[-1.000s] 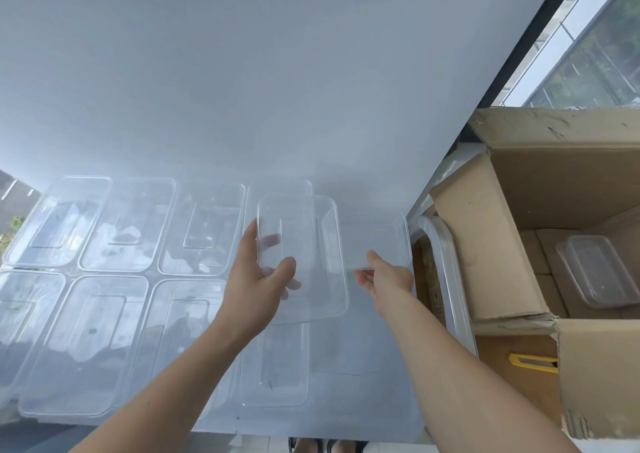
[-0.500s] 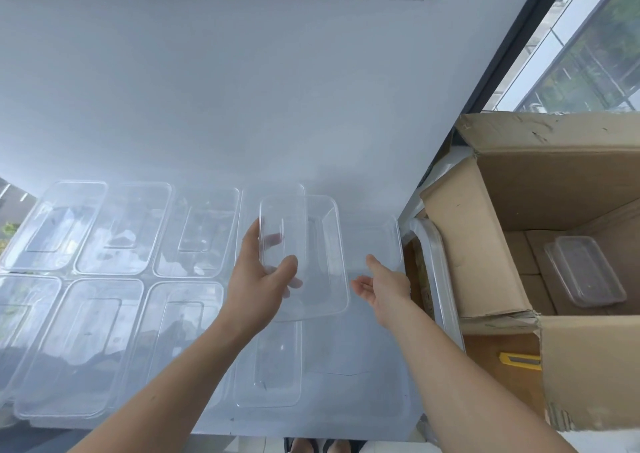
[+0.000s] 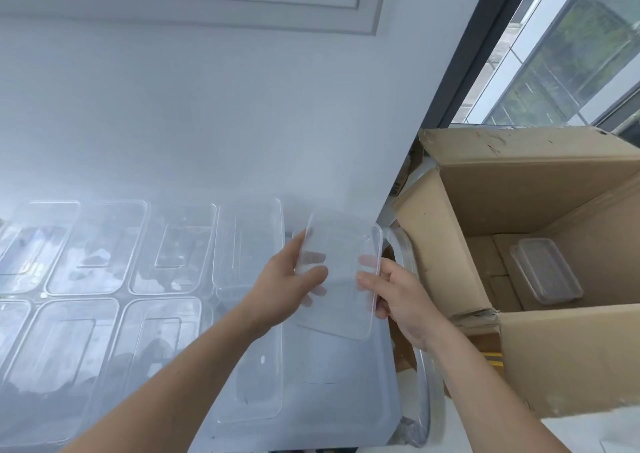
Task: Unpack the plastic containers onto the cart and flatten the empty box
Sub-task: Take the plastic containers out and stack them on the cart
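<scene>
Head view shows the left hand and the right hand each pinching one long rim of a clear, shallow, rectangular plastic container, thumbs on top and fingertips showing through the plastic from beneath. It is held tilted just above the right end of the pale blue-grey cart top. The container looks very light, thin-walled and slick, and likely to flex or crack if squeezed. A gentle hold on the stiffer rolled rim at mid-length, as now, seems the safest grip. Bare surface lies directly under it, beside the last of the clear containers laid out in two rows, so there seems to be room to set it down flat. The margins are tight: the white wall closes off the far side, and the shiny metal cart rail runs just beside the right hand. Beyond that rail stands the open brown cardboard box, where one more lidded clear tub rests on the bottom.
</scene>
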Motion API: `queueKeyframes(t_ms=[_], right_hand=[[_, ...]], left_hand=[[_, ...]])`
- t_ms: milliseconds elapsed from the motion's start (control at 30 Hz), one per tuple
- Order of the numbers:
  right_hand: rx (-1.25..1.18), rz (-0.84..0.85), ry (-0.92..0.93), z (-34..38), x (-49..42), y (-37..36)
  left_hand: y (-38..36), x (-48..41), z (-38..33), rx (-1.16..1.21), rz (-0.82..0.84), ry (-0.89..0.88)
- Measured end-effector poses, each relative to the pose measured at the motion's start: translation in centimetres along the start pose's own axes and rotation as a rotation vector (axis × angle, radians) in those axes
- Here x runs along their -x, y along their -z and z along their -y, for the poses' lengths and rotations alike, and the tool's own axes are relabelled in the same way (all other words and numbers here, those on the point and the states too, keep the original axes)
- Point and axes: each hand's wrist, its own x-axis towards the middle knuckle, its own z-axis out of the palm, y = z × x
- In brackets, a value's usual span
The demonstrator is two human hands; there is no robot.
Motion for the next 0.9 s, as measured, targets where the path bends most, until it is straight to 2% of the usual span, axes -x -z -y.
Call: queueKeyframes(t_ms=[67,200,300,600,900], right_hand=[[-0.038,-0.007,0.008,-0.2,-0.5,0.4],[-0.154,-0.209,-0.035,-0.9,-2.7,0.2],[-0.193,-0.265,-0.104,-1.6,-4.3,-1.2],[-0.554,-0.418,-0.295,-3.2,-7.3,-5.5],[-0.484,-0.453,-0.329,-4.0,-7.5,-5.5]], left_hand=[[0.4,0.0,0.3,-0.041,-0.006,0.01],[1.7,0.2,0.5,-0.09,-0.199,0.012],[2.2,0.6,0.3,-0.067,-0.278,0.019],[2.0,1.3,1.0,-0.092,-0.237,0.064],[2.2,1.4,1.6,-0.096,-0.238,0.081]])
